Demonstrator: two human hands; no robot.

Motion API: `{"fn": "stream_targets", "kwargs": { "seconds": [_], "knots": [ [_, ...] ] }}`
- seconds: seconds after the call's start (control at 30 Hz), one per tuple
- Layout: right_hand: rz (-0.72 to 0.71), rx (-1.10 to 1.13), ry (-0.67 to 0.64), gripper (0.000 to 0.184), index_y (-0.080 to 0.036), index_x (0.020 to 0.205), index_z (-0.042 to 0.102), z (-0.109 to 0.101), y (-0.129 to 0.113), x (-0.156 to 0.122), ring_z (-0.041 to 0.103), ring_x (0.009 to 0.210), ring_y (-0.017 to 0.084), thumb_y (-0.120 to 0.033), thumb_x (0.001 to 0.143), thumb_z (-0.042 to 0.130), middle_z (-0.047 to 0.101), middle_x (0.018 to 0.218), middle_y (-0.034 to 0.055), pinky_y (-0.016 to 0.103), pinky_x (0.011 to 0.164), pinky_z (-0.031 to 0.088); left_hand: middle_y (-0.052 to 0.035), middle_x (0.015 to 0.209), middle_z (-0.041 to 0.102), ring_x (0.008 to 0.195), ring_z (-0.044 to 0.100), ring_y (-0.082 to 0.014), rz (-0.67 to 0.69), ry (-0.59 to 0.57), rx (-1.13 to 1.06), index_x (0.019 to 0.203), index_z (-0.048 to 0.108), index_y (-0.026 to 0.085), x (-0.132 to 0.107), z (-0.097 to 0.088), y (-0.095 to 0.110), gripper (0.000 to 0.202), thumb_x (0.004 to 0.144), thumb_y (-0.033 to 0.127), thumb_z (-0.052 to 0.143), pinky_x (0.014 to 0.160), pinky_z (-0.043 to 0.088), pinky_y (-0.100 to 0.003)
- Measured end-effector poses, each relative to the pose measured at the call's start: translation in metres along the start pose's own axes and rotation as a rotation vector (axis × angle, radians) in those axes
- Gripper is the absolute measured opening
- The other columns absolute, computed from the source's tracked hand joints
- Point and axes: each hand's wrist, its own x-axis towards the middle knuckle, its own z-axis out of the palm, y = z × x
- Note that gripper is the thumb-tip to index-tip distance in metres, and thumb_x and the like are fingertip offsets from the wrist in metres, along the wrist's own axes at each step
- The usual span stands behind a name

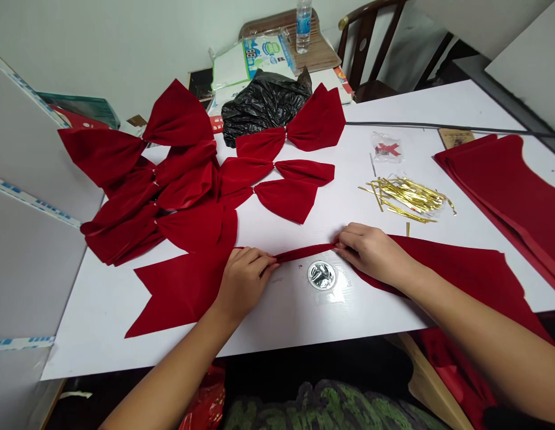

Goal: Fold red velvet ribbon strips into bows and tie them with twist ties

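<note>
A long red velvet ribbon [183, 288] lies across the front of the white table, its left end cut in a V. My left hand [247, 280] pinches it, and my right hand [373, 251] pinches it farther right. Between the two hands the ribbon is gathered into a narrow strip. Its wide right part runs under my right forearm and over the table's edge. Just below the narrow strip, a round silver disc [321, 275] sits under clear tape. Gold twist ties [411, 196] are piled beyond my right hand.
Several red bows [187, 224] are heaped at the left, and more bows [286, 200] lie mid-table. Behind them are a black plastic bag [268, 101] and a water bottle [303, 27]. Folded red fabric [505, 179] lies at right, near a small clear packet [387, 148]. A white panel [30, 269] borders the left.
</note>
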Motion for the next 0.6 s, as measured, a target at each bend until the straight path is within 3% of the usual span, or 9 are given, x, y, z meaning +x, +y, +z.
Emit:
{"fn": "stream_targets", "kwargs": {
  "seconds": [0.27, 0.37, 0.47, 0.6],
  "knots": [
    [-0.034, 0.003, 0.049, 0.023, -0.016, 0.079, 0.054, 0.004, 0.004, -0.001, 0.057, 0.075, 0.017, -0.019, 0.101, 0.05, 0.061, 0.081, 0.0067, 0.028, 0.065, 0.045, -0.0007, 0.089, 0.072, 0.079, 0.061, -0.0166, 0.029, -0.032, 0.147, 0.087, 0.065, 0.016, 0.003, -0.002, 0.002, 0.012, 0.096, 0.024, 0.065, 0.072, 0.037, -0.035],
    [-0.032, 0.031, 0.057, 0.016, -0.015, 0.091, 0.06, 0.004, 0.003, 0.0, 0.059, 0.078, 0.017, -0.019, 0.102, 0.049, 0.063, 0.084, 0.0069, 0.028, 0.068, 0.048, -0.001, 0.087, 0.069, 0.076, 0.057, -0.0172, 0.044, -0.083, 0.217, 0.096, 0.065, 0.017, 0.007, -0.001, 0.002, 0.008, 0.098, 0.023, 0.06, 0.07, 0.035, -0.035],
    [-0.062, 0.063, 0.047, 0.019, -0.014, 0.107, 0.065, 0.005, 0.002, 0.002, 0.063, 0.088, 0.018, -0.019, 0.104, 0.048, 0.067, 0.096, 0.0093, 0.03, 0.077, 0.052, -0.0014, 0.09, 0.068, 0.079, 0.057, -0.0185, 0.061, -0.201, 0.25, 0.106, 0.065, 0.018, 0.014, -0.002, 0.003, 0.013, 0.099, 0.018, 0.054, 0.072, 0.035, -0.036],
    [-0.085, 0.052, 0.064, 0.02, -0.013, 0.106, 0.068, 0.006, 0.002, 0.004, 0.064, 0.088, 0.018, -0.018, 0.103, 0.049, 0.068, 0.096, 0.0095, 0.031, 0.078, 0.055, -0.0054, 0.101, 0.066, 0.092, 0.058, -0.0234, -0.043, -0.429, 0.246, 0.11, 0.065, 0.018, 0.028, -0.01, 0.013, 0.018, 0.096, 0.016, 0.054, 0.08, 0.039, -0.039]
  ]
}}
